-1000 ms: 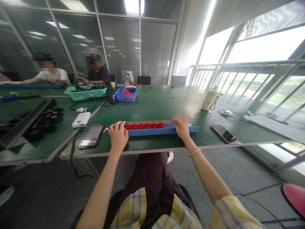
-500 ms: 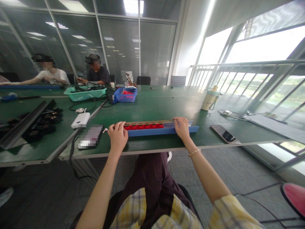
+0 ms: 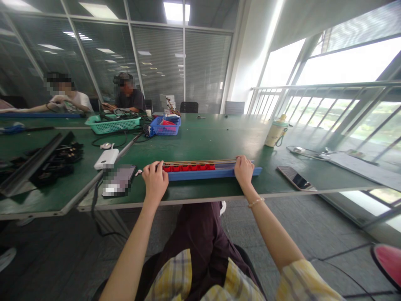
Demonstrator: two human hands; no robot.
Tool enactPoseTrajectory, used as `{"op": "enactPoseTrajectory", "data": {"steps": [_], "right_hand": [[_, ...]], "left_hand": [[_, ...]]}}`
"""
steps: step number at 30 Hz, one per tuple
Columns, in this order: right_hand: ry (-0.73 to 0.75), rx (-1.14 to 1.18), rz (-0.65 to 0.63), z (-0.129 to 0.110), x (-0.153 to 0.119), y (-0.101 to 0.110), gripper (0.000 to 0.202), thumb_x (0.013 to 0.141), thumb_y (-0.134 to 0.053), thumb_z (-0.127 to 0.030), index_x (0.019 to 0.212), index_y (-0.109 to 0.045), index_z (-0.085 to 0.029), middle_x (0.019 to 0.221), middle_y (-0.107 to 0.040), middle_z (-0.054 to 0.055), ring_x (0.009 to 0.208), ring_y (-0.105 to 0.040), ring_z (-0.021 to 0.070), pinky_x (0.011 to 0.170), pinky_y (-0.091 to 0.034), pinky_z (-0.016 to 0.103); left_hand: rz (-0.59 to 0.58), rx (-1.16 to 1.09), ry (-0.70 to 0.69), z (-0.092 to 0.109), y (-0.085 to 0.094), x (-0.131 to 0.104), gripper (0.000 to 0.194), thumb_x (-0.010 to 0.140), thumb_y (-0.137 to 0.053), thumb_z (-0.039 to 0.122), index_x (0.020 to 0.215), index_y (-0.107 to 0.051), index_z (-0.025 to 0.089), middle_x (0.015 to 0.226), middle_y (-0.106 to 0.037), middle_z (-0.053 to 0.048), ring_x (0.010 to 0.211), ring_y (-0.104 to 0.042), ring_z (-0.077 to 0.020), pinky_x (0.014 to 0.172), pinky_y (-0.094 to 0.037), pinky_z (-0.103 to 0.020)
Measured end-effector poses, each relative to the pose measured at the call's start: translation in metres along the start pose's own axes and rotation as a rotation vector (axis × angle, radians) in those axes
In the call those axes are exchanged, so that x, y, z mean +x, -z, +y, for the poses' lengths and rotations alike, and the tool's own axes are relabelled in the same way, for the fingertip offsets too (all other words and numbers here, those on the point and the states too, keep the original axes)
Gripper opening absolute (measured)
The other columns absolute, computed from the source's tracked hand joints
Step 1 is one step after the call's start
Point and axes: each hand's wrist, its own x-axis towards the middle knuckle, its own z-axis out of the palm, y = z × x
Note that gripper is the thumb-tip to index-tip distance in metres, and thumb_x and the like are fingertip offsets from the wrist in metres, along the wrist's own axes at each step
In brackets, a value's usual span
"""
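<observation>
A long, narrow blue tray (image 3: 200, 174) lies along the near side of the green table. Inside it is a row of red pieces (image 3: 189, 167), filling the left and middle part. Thin yellowish strips (image 3: 200, 161) run lengthwise behind the red pieces. My left hand (image 3: 156, 179) is closed over the tray's left end, hiding that end. Near the right end my right hand (image 3: 244, 170) is wrapped over the tray, its fingertips by the back edge. What exactly lies under the fingers of each hand is hidden.
Left of the tray are a phone (image 3: 120, 179) and a white power bank (image 3: 106, 159). Another phone (image 3: 296, 178) and a cream bottle (image 3: 276, 132) stand to the right. Farther back are a green basket (image 3: 112, 125) and a blue basket (image 3: 165, 128). Two people sit across the table.
My right hand has slid a little to the right along the tray, and its fingers are more bunched. My left hand stays at the left end.
</observation>
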Motion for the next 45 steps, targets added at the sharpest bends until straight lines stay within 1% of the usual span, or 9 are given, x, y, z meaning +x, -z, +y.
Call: {"op": "enactPoseTrajectory", "data": {"steps": [3, 7, 13, 16, 22, 27, 34, 39, 45], "right_hand": [[-0.010, -0.036, -0.024, -0.0002, 0.0004, -0.0009, 0.037, 0.100, -0.030, -0.027, 0.099, -0.066, -0.016, 0.089, -0.071, 0.012, 0.086, -0.058, 0.0255, 0.086, -0.032, 0.037], [-0.017, -0.071, -0.038, 0.0014, 0.0008, -0.0026, 0.038, 0.102, -0.029, -0.029, 0.098, -0.064, -0.016, 0.086, -0.071, 0.012, 0.083, -0.059, 0.0248, 0.085, -0.032, 0.037], [0.062, -0.095, -0.043, 0.0034, 0.0007, -0.0055, 0.042, 0.103, -0.024, -0.031, 0.094, -0.062, -0.016, 0.080, -0.069, 0.010, 0.077, -0.060, 0.0228, 0.085, -0.032, 0.036], [0.080, -0.073, -0.038, 0.0043, 0.0011, -0.0061, 0.043, 0.103, -0.023, -0.033, 0.096, -0.062, -0.015, 0.082, -0.070, 0.011, 0.078, -0.061, 0.0232, 0.085, -0.033, 0.036], [0.119, 0.007, -0.053, 0.0062, 0.0017, -0.0056, 0.040, 0.103, -0.026, -0.034, 0.104, -0.061, -0.015, 0.096, -0.073, 0.014, 0.087, -0.064, 0.0245, 0.086, -0.035, 0.035], [0.067, -0.011, -0.044, 0.0027, 0.0010, -0.0033, 0.040, 0.103, -0.026, -0.034, 0.106, -0.061, -0.015, 0.091, -0.073, 0.013, 0.082, -0.064, 0.0244, 0.084, -0.034, 0.035], [-0.012, -0.048, 0.045, -0.0008, 0.0004, 0.0014, 0.042, 0.103, -0.024, -0.034, 0.101, -0.062, -0.015, 0.079, -0.071, 0.012, 0.074, -0.062, 0.0239, 0.081, -0.034, 0.035], [-0.045, -0.070, 0.046, -0.0021, 0.0004, 0.0026, 0.041, 0.103, -0.025, -0.033, 0.100, -0.062, -0.015, 0.081, -0.072, 0.013, 0.072, -0.062, 0.0241, 0.082, -0.034, 0.036], [-0.042, -0.048, 0.036, -0.0027, 0.0002, 0.0032, 0.040, 0.103, -0.025, -0.032, 0.100, -0.062, -0.016, 0.083, -0.072, 0.013, 0.074, -0.062, 0.0243, 0.084, -0.034, 0.036]], "left_hand": [[-0.002, -0.014, 0.009, 0.0001, 0.0008, 0.0003, 0.041, 0.090, -0.046, 0.019, 0.126, -0.065, 0.016, 0.126, -0.059, -0.016, 0.118, -0.043, -0.0330, 0.099, -0.037, -0.050], [0.005, 0.001, -0.001, -0.0003, 0.0003, 0.0003, 0.041, 0.090, -0.044, 0.021, 0.125, -0.066, 0.016, 0.125, -0.060, -0.016, 0.116, -0.043, -0.0332, 0.098, -0.038, -0.050], [0.007, 0.008, -0.011, -0.0004, -0.0005, -0.0002, 0.042, 0.091, -0.043, 0.021, 0.126, -0.065, 0.015, 0.124, -0.061, -0.016, 0.115, -0.043, -0.0333, 0.097, -0.038, -0.050], [0.006, 0.001, -0.011, -0.0010, -0.0008, 0.0001, 0.042, 0.091, -0.043, 0.021, 0.126, -0.065, 0.015, 0.124, -0.061, -0.016, 0.114, -0.043, -0.0331, 0.098, -0.038, -0.050], [0.022, -0.001, -0.013, -0.0023, -0.0018, 0.0004, 0.042, 0.091, -0.043, 0.022, 0.125, -0.066, 0.016, 0.123, -0.062, -0.014, 0.114, -0.044, -0.0331, 0.099, -0.037, -0.050], [0.021, 0.004, -0.016, -0.0016, -0.0021, 0.0003, 0.043, 0.089, -0.044, 0.021, 0.126, -0.066, 0.016, 0.123, -0.062, -0.015, 0.114, -0.044, -0.0333, 0.098, -0.037, -0.051], [0.009, 0.012, -0.018, -0.0017, -0.0030, 0.0003, 0.046, 0.089, -0.044, 0.021, 0.130, -0.063, 0.015, 0.126, -0.059, -0.017, 0.116, -0.043, -0.0341, 0.098, -0.037, -0.052], [-0.007, 0.003, -0.011, -0.0022, -0.0031, 0.0004, 0.046, 0.089, -0.045, 0.021, 0.131, -0.063, 0.016, 0.126, -0.058, -0.017, 0.117, -0.043, -0.0342, 0.099, -0.037, -0.052], [-0.007, 0.019, -0.027, -0.0033, -0.0035, -0.0002, 0.046, 0.090, -0.044, 0.022, 0.131, -0.063, 0.017, 0.126, -0.058, -0.016, 0.116, -0.041, -0.0339, 0.099, -0.037, -0.052]]}}
